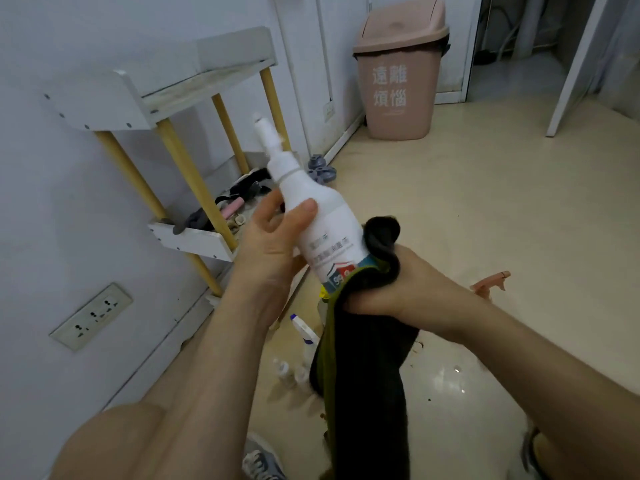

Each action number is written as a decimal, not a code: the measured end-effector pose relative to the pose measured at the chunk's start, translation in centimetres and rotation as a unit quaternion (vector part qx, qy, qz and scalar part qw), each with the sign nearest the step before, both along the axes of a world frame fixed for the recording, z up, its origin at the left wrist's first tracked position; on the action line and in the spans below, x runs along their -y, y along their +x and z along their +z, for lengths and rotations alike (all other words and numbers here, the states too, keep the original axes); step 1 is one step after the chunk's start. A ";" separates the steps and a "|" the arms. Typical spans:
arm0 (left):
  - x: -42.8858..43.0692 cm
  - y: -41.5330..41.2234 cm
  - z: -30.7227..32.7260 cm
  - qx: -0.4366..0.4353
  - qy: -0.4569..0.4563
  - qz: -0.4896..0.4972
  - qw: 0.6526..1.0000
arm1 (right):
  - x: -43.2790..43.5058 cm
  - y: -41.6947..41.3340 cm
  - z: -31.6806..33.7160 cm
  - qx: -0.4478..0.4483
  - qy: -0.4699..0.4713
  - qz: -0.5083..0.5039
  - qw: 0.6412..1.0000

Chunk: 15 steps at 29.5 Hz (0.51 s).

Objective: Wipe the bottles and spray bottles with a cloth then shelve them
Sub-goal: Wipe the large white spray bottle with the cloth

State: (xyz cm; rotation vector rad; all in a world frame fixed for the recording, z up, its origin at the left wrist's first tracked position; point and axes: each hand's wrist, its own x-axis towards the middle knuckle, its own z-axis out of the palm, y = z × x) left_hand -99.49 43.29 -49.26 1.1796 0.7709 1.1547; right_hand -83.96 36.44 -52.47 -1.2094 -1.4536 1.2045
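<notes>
Bottle (323, 216) clasped in left grip (273, 237), cloth (363, 344) clenched in right grip (408, 285) — shelf (104, 102), pink bin (398, 74) beyond.

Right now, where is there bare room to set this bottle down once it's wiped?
The top shelf, inside its white rails, looks bare. The lower shelf is crowded with dark rags and a pink thing. The floor between the bin and the white bottle is open; lower down, beside the hanging cloth, spray bottles crowd it.

Left hand (273, 233) holds white bottle (320, 216); right hand (398, 285) presses dark cloth (367, 341) against it.
</notes>
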 end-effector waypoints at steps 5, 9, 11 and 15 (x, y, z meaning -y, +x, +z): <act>1.2 1.9 -0.4 0.058 -0.026 0.140 0.988 | 0.3 -1.0 -0.8 0.164 0.108 -0.114 0.974; 0.5 1.2 -0.5 0.120 -0.010 0.141 0.983 | 0.3 -1.1 -1.5 -0.085 -0.007 -0.086 0.993; 0.3 1.1 -0.7 0.146 -0.005 0.119 0.982 | 0.5 -1.2 -1.8 -0.253 -0.122 -0.047 0.959; -1.0 0.4 -0.9 0.181 -0.074 0.075 0.978 | 0.3 -1.2 -1.8 -0.330 -0.121 -0.089 0.932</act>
